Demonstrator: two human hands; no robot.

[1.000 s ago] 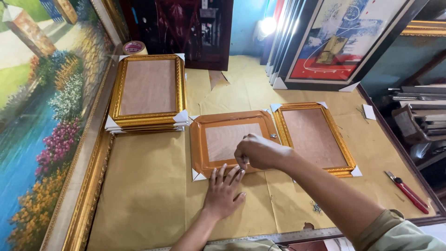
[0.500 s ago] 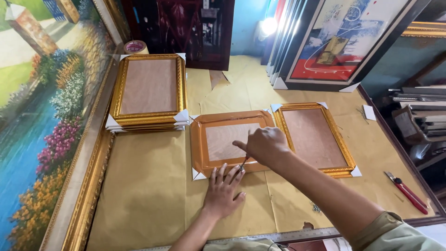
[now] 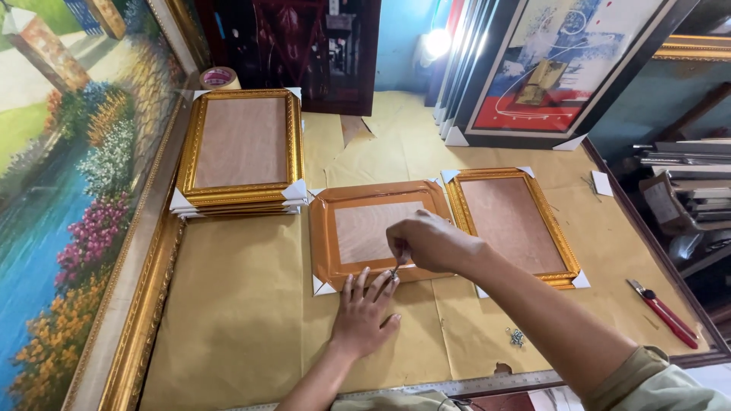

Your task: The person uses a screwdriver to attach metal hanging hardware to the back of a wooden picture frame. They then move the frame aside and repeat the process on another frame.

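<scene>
Along the far left edge leans a large landscape painting (image 3: 68, 190) in a wide gilt frame, its flowers and water running beside the paper-covered table (image 3: 236, 320). Just right of it, near the back, sits a roll of tape (image 3: 218, 77), and in front of that a stack of gold frames (image 3: 240, 152) lies face down with white corner protectors showing. In the middle of the table lies the orange frame (image 3: 377, 232), also back side up, its brown backing board facing the camera. The left hand (image 3: 364, 313) rests flat with fingers spread and loose, gripping nothing; its fingertips (image 3: 364, 280) press on the lower rail of the orange frame, and the palm lies on the paper just below it. The right hand (image 3: 430, 242) comes in from the lower right and hovers over the same lower rail, fingers curled tight in a pinch around a small thin metal piece (image 3: 397, 268) whose tip meets the frame just above the left fingertips; what sort of piece it is is too small to tell. Just right of the orange frame lies another gold frame (image 3: 514, 224), face down. A few small metal bits (image 3: 517, 337) lie on the paper near the right forearm, and a red-handled tool (image 3: 664, 313) lies near the table's right edge. Framed pictures (image 3: 548, 68) lean against the back wall.
</scene>
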